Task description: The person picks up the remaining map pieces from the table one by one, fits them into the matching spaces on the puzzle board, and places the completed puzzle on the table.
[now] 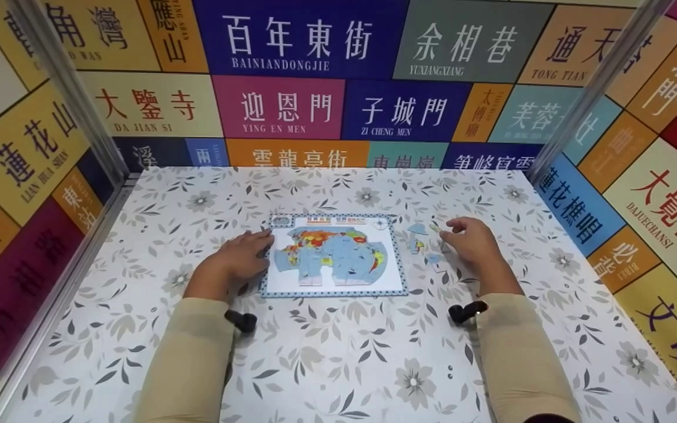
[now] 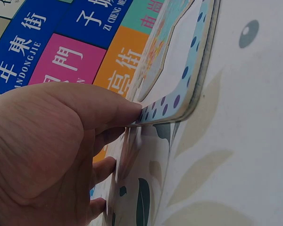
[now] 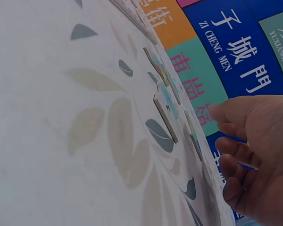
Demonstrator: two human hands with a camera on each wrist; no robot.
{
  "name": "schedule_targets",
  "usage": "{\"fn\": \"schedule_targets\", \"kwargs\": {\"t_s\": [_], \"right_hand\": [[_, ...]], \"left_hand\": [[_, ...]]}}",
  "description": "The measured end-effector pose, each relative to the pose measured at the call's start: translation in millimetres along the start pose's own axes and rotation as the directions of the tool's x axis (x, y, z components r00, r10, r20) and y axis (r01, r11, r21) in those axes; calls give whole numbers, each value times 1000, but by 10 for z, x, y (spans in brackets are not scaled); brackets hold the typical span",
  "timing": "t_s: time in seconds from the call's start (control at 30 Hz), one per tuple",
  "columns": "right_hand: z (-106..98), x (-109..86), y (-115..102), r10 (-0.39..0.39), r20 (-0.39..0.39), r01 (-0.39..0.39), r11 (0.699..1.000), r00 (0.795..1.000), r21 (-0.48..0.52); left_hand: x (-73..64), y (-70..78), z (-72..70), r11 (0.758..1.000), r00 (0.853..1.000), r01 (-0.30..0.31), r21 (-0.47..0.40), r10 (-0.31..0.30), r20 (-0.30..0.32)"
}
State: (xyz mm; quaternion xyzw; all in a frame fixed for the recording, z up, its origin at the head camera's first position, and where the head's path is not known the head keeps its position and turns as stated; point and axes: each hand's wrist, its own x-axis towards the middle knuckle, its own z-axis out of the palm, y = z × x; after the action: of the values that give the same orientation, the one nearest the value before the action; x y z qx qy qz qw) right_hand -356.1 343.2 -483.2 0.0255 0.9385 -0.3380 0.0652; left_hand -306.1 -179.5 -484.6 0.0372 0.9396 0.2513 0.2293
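Observation:
A world-map jigsaw puzzle (image 1: 338, 288) in a dotted blue frame lies on the table, its map partly filled with pieces. My left hand (image 1: 237, 255) rests at the left side of the frame. In the left wrist view, the thumb (image 2: 115, 106) touches the dotted border and the other fingers lie beside it. Over to the right, my right hand (image 1: 472, 241) hovers beside loose puzzle pieces (image 1: 418, 229), fingers loosely curled. In the right wrist view, several pieces (image 3: 166, 110) lie on the table apart from the fingers, with no piece visible in the hand (image 3: 254, 146).
A white cloth with grey leaves and flowers covers the table (image 1: 362, 346). Colourful panels with Chinese lettering (image 1: 282, 108) stand behind and along both sides, joined by metal corner posts (image 1: 597, 82). A small black device (image 1: 243, 321) sits at each wrist.

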Motion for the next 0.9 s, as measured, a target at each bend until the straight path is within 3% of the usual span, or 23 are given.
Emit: {"fn": "schedule_targets", "kwargs": {"t_s": [0.23,0.47,0.9], "right_hand": [[10,13,46,97,63,-95,995,993,-29],[44,2,76,27,13,-27,999,1000,-47],[83,5,69,48,-3,-48,997,999,-67]], "left_hand": [[20,1,5,997,998,53,-60,-52,19],[20,-28,-7,996,998,-67,58,67,-5],[-1,-7,-5,1000,1000,3,0,-3,-3]]}}
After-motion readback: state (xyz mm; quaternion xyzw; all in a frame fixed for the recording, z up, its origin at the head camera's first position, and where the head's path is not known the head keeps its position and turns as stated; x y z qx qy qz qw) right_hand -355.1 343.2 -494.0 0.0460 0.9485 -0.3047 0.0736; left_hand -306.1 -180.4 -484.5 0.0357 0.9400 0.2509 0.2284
